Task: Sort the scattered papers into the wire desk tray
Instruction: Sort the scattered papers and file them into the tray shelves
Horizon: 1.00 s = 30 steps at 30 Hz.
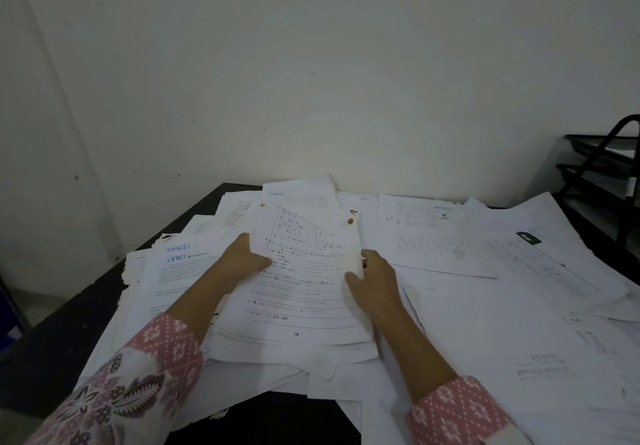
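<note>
While papers (450,236) litter black desk (52,340) against white wall (311,63), left hand (239,259), right hand (372,280) grip stack (301,271).

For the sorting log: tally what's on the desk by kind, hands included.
Hands: 2, left hand and right hand, both gripping one paper stack
Wire desk tray: 1
Loose papers: many, overlapping, uncountable
Total countable: 4

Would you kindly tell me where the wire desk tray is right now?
The black wire desk tray stands at the far right edge of the head view, against the wall, just beyond the scattered papers on the dark table.
</note>
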{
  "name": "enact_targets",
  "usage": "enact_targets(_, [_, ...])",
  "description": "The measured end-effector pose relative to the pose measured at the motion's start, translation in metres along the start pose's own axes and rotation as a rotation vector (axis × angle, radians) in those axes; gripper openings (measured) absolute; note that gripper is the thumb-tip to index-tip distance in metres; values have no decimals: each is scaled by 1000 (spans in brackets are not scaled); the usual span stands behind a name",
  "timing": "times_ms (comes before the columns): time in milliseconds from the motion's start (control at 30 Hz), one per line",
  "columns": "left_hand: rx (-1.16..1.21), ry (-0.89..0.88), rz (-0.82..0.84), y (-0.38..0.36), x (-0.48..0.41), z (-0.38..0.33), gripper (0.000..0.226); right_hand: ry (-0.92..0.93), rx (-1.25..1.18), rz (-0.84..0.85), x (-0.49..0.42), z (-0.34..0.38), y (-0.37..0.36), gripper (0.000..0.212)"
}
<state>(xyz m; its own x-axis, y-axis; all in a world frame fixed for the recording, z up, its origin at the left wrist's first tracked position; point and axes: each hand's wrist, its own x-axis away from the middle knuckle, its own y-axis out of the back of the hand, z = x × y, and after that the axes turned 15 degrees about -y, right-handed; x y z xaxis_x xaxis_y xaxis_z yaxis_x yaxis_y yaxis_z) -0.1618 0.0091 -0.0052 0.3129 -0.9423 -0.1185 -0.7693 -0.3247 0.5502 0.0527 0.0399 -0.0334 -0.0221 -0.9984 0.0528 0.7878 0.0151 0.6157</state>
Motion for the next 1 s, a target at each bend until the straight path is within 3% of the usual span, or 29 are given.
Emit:
enact_targets(233, [256, -23, -76, 4, -5, 0, 53, -147, -385, 69, 3, 4, 15, 61])
enact_targets(400, [300, -29, -86, -3, -12, -3, 48, -176, -388, 223, 1, 0, 20, 34])
enact_targets(500, [115, -67, -136, -9, -14, -4, 36, -141, -267, 126, -5, -1, 25, 35])
enact_targets(600, [-225, -111, -216, -5, -18, 8, 29, -132, -266, 33, -11, -5, 32, 32])
enact_targets(733, [-584, 19, -141, 2, -18, 20, 48, -152, -240, -42, -20, -11, 37, 36])
enact_targets(867, [-729, -13, -88, -2, -16, 24, 64, -174, -246, -52, -23, -14, 37, 37])
enact_targets(1000, [-671, -94, -110, -11, -14, 21, 60, -162, -234, -31, -21, -13, 31, 35])
